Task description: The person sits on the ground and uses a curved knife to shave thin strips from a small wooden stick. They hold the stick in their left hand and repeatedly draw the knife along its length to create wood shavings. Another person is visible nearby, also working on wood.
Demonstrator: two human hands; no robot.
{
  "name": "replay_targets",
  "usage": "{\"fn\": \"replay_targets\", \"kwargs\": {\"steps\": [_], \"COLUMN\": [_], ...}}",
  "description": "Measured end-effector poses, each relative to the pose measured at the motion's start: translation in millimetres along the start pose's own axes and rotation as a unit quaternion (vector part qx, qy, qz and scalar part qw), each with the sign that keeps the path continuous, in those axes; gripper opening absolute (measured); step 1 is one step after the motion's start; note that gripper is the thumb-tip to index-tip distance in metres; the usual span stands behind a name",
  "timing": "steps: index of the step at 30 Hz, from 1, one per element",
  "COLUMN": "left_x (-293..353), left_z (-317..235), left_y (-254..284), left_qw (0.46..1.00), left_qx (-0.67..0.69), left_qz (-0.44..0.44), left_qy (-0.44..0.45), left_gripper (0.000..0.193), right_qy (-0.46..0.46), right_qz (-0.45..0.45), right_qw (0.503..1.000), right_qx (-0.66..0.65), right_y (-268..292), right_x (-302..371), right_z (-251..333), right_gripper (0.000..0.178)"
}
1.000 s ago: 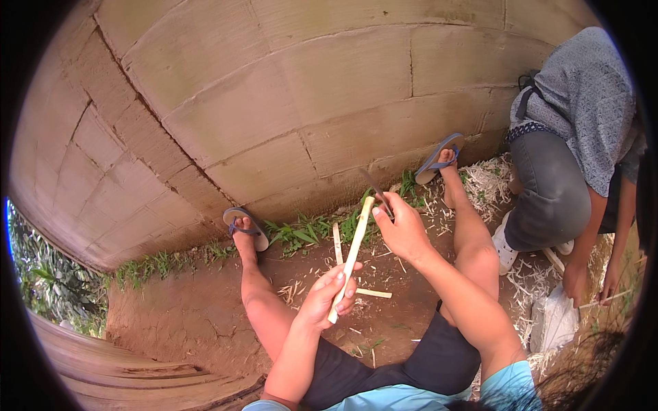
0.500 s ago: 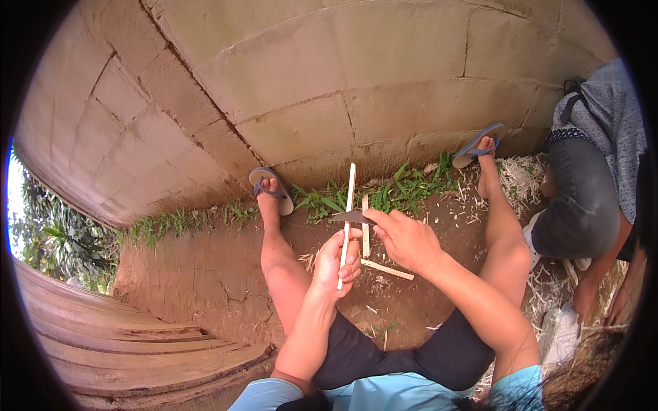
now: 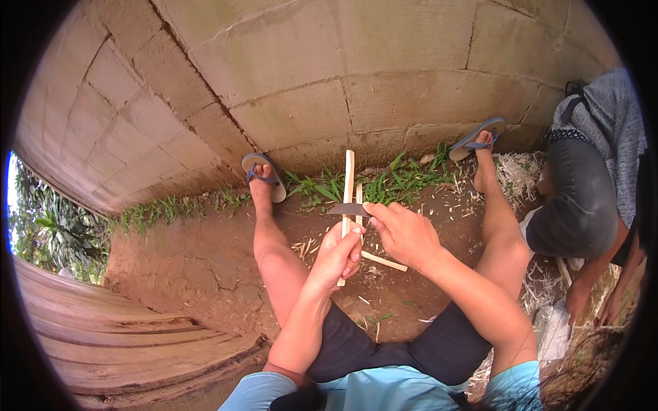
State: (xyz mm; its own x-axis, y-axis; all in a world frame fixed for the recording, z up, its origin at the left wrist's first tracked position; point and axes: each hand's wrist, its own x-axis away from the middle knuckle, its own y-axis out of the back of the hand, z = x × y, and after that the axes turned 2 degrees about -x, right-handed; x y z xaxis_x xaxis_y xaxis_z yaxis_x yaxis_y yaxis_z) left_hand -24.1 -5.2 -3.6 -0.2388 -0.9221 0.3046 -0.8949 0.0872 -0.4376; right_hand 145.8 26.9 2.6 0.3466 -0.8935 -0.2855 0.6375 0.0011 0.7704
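My left hand (image 3: 337,255) is closed round the lower part of a pale wooden stick (image 3: 349,175), which stands nearly upright and points toward the wall. In my right hand (image 3: 408,236) is a knife with a dark, curved blade (image 3: 348,209). The blade lies across the stick just above my left thumb, its tip to the left. The knife's handle is hidden in my fingers. Behind my hands, two more pale sticks lie on the soil: one upright (image 3: 359,195), partly covered by the hands, and one slanting (image 3: 384,261).
A concrete block wall (image 3: 288,116) rises ahead, with grass (image 3: 404,181) along its foot. Wood shavings (image 3: 517,178) are heaped at the right, where another person (image 3: 576,198) crouches with hands low. Weathered wooden boards (image 3: 123,335) lie at the lower left.
The stick has turned in my left hand and now shows a wider face. The knife has shifted slightly along it toward my left hand's thumb. My left foot has moved a little left.
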Motion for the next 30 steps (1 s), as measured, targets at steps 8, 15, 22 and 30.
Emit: {"fn": "replay_targets", "kwargs": {"steps": [8, 15, 22, 30], "left_x": [2.4, -2.4, -19.6, -22.5], "left_z": [3.0, 18.1, 28.0, 36.4], "left_y": [3.1, -0.2, 2.5, 4.1], "left_qw": [0.998, 0.987, 0.966, 0.973], "left_qx": [-0.051, -0.131, -0.223, -0.186], "left_qz": [0.017, -0.01, -0.067, -0.075], "left_qy": [-0.018, -0.09, -0.11, -0.111], "left_gripper": [0.011, 0.018, 0.016, 0.017], "right_qy": [0.055, 0.102, 0.026, 0.029], "right_qz": [-0.017, -0.051, -0.058, -0.035], "right_qw": [0.995, 0.987, 0.991, 0.991], "right_qx": [0.083, 0.112, 0.118, 0.122], "right_y": [3.0, 0.0, -9.5, -6.4], "right_x": [-7.5, -14.7, -18.0, -11.5], "right_z": [-13.6, -32.3, -35.4, -26.4], "right_gripper": [0.036, 0.043, 0.039, 0.033]}}
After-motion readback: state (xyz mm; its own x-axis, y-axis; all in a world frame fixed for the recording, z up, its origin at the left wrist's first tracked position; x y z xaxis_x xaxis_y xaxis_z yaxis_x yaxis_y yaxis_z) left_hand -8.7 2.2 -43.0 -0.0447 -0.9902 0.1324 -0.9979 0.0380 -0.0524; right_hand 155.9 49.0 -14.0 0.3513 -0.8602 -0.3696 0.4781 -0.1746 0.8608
